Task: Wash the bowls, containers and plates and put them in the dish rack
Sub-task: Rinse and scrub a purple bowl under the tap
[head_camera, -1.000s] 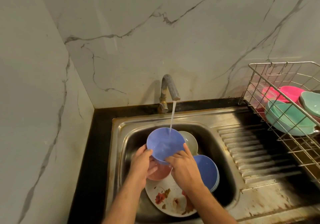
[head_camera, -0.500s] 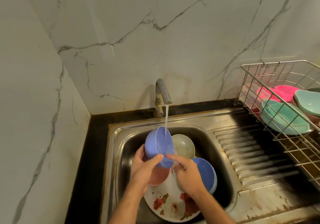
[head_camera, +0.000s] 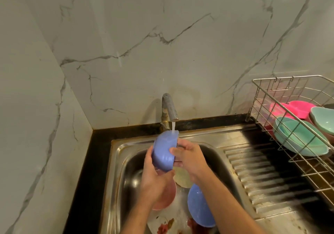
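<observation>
1. Water runs from the tap (head_camera: 169,108) straight onto the blue bowl (head_camera: 165,150), which is tipped on its side above the sink (head_camera: 115,161), outer wall facing the camera.
2. Left hand (head_camera: 153,181) has its grip around the bowl's lower edge from below; right hand (head_camera: 189,157) takes hold at the rim side, thumb on the outer wall, fingers hidden behind it.
3. Down in the basin, both forearms block much of the pile: a pink bowl (head_camera: 167,197) sits under the left wrist, a cream bowl (head_camera: 182,178) just behind it.
4. Another blue bowl (head_camera: 198,208) leans beside the right forearm, and a floral plate (head_camera: 162,226) lies at the bottom, partly cut by the frame edge.
5. Over on the right, the wire dish rack (head_camera: 271,96) stands on the drainboard (head_camera: 262,179), holding teal bowls (head_camera: 303,139) and pink containers (head_camera: 292,108).
6. Dark tabletop (head_camera: 86,179) borders the sink; marble wall (head_camera: 162,44) behind.
</observation>
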